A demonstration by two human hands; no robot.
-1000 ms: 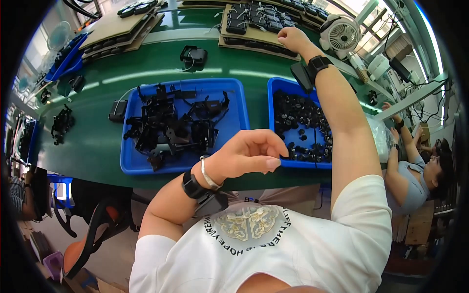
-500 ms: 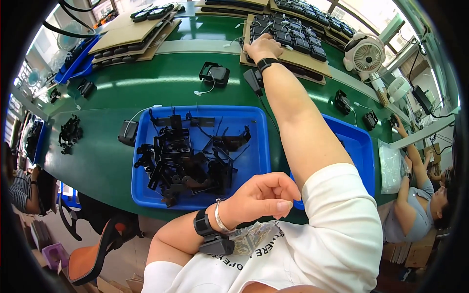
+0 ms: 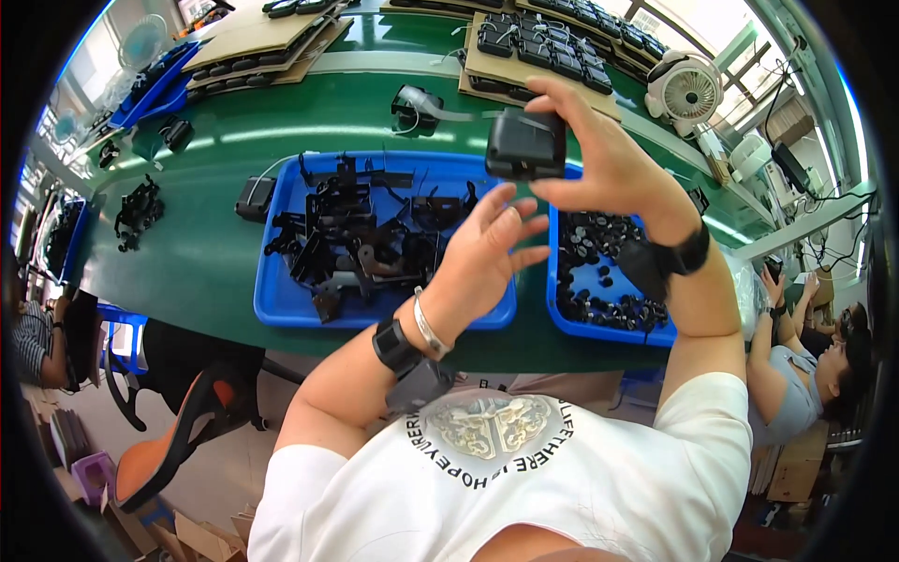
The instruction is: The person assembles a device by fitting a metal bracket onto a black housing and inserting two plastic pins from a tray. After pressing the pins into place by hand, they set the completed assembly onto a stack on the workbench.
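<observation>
My right hand [image 3: 618,169] grips a black box-shaped unit [image 3: 526,145] between thumb and fingers, above the gap between two blue trays. A pale cable trails leftward from the unit, blurred by motion. Just below it, my left hand [image 3: 476,258] is open with fingers spread, apparently holding nothing. Whether its fingertips touch the unit is hard to tell. Under the left hand lies a blue tray [image 3: 269,302] full of black metal brackets [image 3: 351,234]. The blue tray [image 3: 590,277] at the right holds many small round black parts [image 3: 609,312].
Cardboard sheets [image 3: 487,67] at the back carry rows of black units [image 3: 543,47]. Another black unit [image 3: 417,110] sits mid-table, one more [image 3: 254,199] beside the left tray. Loose brackets [image 3: 140,215] lie at left. A fan [image 3: 688,91] and a person [image 3: 796,375] are at right.
My right hand has come back from the cardboard at the rear with a black unit. My left hand has risen toward it, fingers spreading. The view has shifted, showing the right tray's contents.
</observation>
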